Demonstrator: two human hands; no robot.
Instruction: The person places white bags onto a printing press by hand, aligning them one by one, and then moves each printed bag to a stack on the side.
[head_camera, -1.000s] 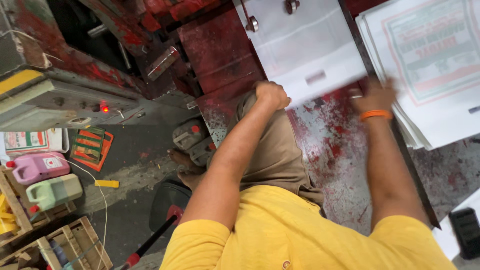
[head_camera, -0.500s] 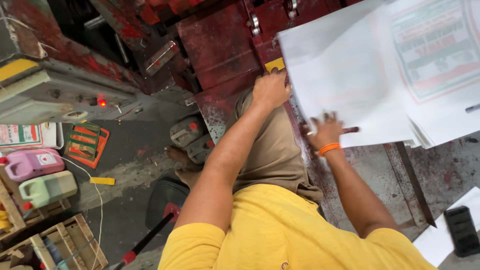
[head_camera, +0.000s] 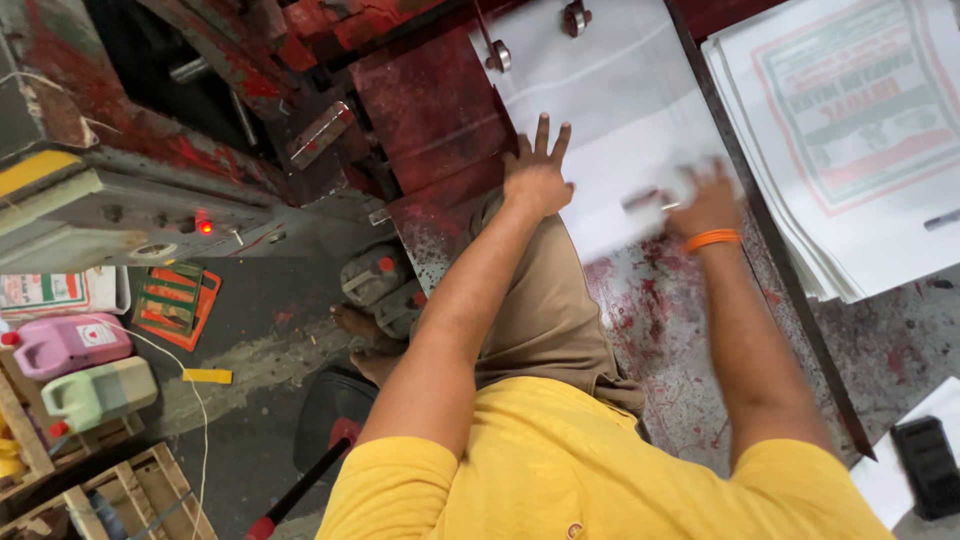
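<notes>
Near edge of the ink-stained bed – bare metal, spattered red, no paper on it. At its near right corner, beyond the dark divider bar, a small black device lying flat.

Mid-bed: left hand pressed flat, fingers spread wide, palm down on the near left corner of the white sheet. Nothing pinched or enclosed – contact by palm and fingertips only. Right hand, with orange wristband, blurred by motion at the sheet's near right corner; seemingly on or just above the paper, but grip not determinable from this view.

Far half of the bed: white sheet lying flat, unprinted face up, far edge reaching up to two metal stops at the far edge. Squareness against them not confirmable.

Right of the divider bar: stack of printed sheets, red and green design uppermost, edges fanned, well apart from both hands.

Assessment: one sheet placed on the bed and being seated, judged nearly in position; final alignment at the right corner not yet settled. Count of sheets finished or remaining not determinable.
</notes>
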